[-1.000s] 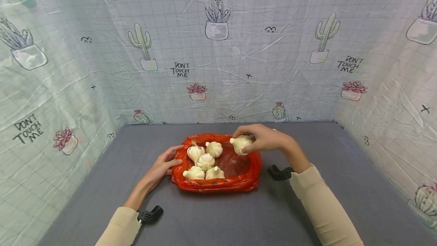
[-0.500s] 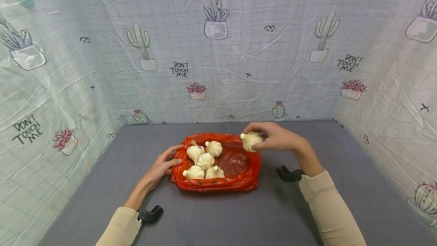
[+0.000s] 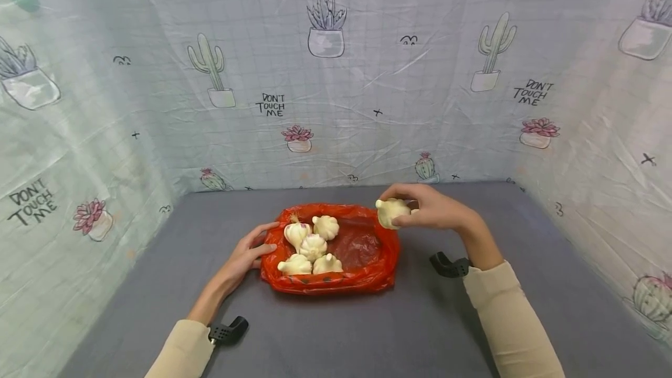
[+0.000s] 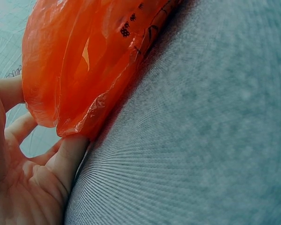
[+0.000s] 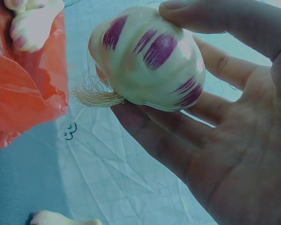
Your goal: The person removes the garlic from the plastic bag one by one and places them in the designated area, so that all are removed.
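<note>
A red plastic bag [image 3: 346, 286] with a rolled-down rim lies open in the head view, several garlic bulbs [image 3: 313, 247] in its left half. My left hand [image 3: 238, 261] rests against the bag's left end, fingers fairly straight and touching the rim. Just above the bag's back right rim, my right hand [image 3: 438, 209] holds a garlic bulb [image 3: 388, 213] between thumb and fingers. Close up in the right wrist view, that held bulb [image 5: 152, 61] is glossy, with purple streaks and a tuft of roots. The left wrist view shows fingers [image 4: 25, 126] at the bag's edge.
Another garlic bulb [image 5: 61, 218] lies on the grey tabletop [image 3: 336, 337], mostly hidden behind my right hand in the head view. A printed cloth [image 3: 336, 86] walls the table at the back and sides.
My right hand has carried the garlic bulb to the right and slightly up, from over the bag's interior to its right rim. The left hand has stayed at the bag.
</note>
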Available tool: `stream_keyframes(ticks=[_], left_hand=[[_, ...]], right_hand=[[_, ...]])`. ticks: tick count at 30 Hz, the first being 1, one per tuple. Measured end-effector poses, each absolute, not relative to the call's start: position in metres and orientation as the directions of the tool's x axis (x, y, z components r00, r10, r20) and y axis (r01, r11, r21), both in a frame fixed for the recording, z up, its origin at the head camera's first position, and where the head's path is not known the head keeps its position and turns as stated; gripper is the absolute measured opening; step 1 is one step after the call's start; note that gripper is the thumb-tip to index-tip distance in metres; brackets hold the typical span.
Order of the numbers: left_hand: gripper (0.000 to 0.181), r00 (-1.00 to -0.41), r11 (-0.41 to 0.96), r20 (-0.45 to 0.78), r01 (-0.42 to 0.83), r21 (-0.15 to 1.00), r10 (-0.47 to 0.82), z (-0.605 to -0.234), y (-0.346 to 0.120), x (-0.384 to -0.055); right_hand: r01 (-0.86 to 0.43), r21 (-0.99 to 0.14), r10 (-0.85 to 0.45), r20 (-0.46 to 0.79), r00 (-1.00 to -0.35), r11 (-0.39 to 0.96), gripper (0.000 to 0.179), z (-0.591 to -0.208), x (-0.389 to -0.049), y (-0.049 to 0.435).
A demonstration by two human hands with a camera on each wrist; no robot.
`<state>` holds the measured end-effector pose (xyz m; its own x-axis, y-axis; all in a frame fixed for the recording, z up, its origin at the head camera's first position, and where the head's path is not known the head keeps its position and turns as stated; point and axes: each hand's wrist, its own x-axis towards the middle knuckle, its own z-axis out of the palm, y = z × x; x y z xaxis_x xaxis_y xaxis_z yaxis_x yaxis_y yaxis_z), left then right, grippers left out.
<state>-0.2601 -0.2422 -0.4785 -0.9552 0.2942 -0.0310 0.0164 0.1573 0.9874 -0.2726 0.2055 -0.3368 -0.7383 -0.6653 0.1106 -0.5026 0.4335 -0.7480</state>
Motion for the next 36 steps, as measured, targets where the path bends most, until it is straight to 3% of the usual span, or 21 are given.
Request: stream_keyframes(ticks=[16,36], left_hand=[[0.06,-0.959,0.175,-0.034,0.017,0.984,0.283,-0.479,-0.242,-0.262],[0.058,-0.952,0.154,-0.019,0.029,0.988,0.304,-0.479,-0.243,-0.262]], right_hand=[[-0.499,-0.769,-0.657,0.138,-0.741,0.401,0.039,-0.338,-0.274,0.22],[-0.437,-0.796,-0.561,0.152,-0.814,0.419,0.042,-0.338,-0.28,0.253]])
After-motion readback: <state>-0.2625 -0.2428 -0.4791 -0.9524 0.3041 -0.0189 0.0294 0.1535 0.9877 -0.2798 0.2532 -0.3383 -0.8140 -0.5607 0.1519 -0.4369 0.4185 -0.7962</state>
